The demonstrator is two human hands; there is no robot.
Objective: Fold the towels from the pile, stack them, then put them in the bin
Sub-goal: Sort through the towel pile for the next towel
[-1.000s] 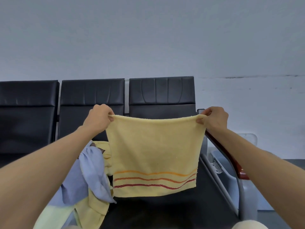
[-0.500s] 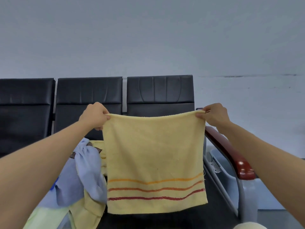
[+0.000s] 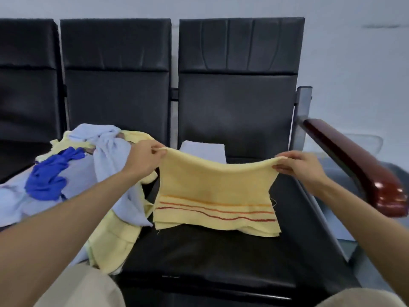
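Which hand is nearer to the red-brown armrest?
Right. The right hand pinches the yellow towel corner beside the armrest; the left hand holds the far corner, by the pile.

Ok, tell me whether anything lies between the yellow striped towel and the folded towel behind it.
Nothing visible does. Left hand and right hand pinch the yellow striped towel by its top corners; its lower edge rests on the black seat. The folded towel lies behind it, the pile to the left.
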